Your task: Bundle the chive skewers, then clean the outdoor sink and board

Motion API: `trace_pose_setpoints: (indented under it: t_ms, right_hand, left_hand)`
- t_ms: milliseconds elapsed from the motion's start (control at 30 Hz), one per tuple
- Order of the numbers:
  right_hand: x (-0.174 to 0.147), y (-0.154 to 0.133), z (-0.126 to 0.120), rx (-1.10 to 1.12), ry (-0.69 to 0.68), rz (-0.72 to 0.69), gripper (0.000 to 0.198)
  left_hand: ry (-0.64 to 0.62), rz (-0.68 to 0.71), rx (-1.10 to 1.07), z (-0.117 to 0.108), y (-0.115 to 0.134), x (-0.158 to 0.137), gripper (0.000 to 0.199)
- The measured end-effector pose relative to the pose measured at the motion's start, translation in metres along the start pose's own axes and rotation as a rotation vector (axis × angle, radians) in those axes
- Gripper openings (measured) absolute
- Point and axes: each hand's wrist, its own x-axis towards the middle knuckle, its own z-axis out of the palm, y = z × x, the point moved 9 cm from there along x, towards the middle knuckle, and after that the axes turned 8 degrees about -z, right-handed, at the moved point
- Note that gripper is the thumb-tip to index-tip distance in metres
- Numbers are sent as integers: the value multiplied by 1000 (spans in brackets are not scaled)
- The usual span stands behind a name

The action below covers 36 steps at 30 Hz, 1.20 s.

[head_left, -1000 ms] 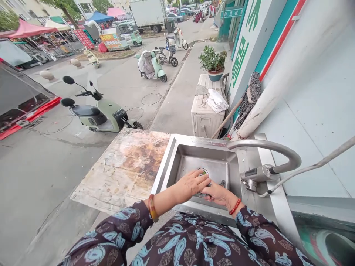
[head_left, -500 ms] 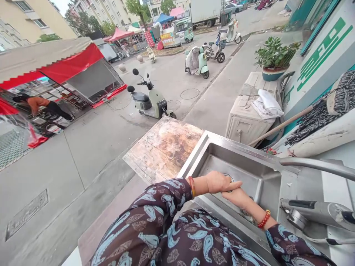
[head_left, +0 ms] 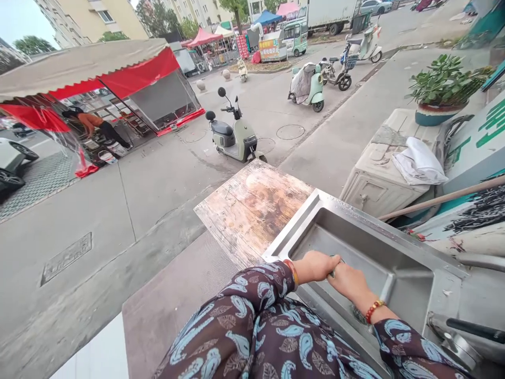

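Your view has turned further to the left since a moment ago, so the faucet (head_left: 473, 330) now sits at the lower right edge, while your hands stayed inside the steel sink (head_left: 357, 234). Your left hand (head_left: 315, 266) and right hand (head_left: 349, 281) meet over a small object on the sink floor; it is almost hidden, and I cannot tell each grip. The wooden surface (head_left: 252, 202) lies just beside the sink.

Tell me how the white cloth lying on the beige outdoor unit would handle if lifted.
The crumpled white cloth probably goes floppy: it lies in soft folds. Likely light. It drapes over the edge of the beige box-shaped outdoor unit, so a tug might slide it off.
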Motion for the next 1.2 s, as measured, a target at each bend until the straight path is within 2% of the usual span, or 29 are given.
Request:
trace_pose_setpoints:
  t_ms: [133,267,333,400,467,600,700,767,900,1000,1033,1100,1200]
  right_hand:
    - [16,-18,3,-55,57,-34,16]
    - [29,-43,6,3,190,-56,12]
    - [32,-58,10,199,242,-2,22]
    - [33,-81,15,472,306,53,49]
    - [36,-111,24,728,362,103,69]
    - [52,-172,58,1229,412,227,61]
    - [66,-191,69,1427,469,281,55]
    - [71,-180,56,1356,567,292,49]
    - [89,-120,-8,1129,811,280,45]
    - [126,-78,-44,877,857,277,52]
    - [140,-69,-44,788,832,307,54]
    - [163,-64,-28,631,756,347,57]
    - [164,-93,17,480,660,281,54]
  left_hand:
    - [-15,-43,-150,7,-32,-2,52]
    - [64,-30,-572,-2,-79,-20,77]
    - [72,-69,-866,-3,-112,-39,71]
    - [36,-136,-1135,2,-147,-63,55]
    - [17,-176,-1331,5,-181,-86,51]
    - [9,-176,-1559,1,-238,-118,54]
    - [-37,-177,-1602,0,-270,-134,57]
    - [-31,-227,-1621,0,-295,-144,57]
    - [47,-330,-1728,3,-341,-164,54]
    - [92,-393,-1799,13,-363,-176,53]
    - [103,-420,-1809,17,-369,-180,53]
    - [124,-490,-1811,26,-380,-189,51]
    - [200,-618,-1795,38,-403,-205,45]
